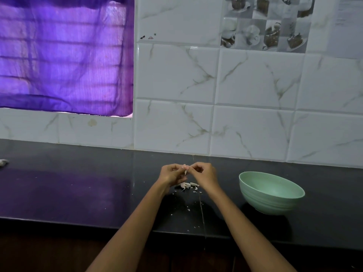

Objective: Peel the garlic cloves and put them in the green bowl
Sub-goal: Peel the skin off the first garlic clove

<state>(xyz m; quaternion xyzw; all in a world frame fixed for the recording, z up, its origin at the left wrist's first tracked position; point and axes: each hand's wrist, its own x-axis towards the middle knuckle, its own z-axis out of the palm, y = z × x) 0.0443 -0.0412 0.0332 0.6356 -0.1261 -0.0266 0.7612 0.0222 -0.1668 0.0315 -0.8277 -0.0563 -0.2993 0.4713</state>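
While pinching one garlic clove (185,171) between left hand (171,175) and right hand (204,173), centre frame; green bowl (271,192) right, peel scraps (188,185) below.

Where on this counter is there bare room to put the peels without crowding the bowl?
The widest bare stretch of the counter lies left of the left hand, up to a small scrap at the far left edge. A narrower gap sits between the right hand and the green bowl. It is crowded beneath the hands: garlic pieces and scattered skin flakes.
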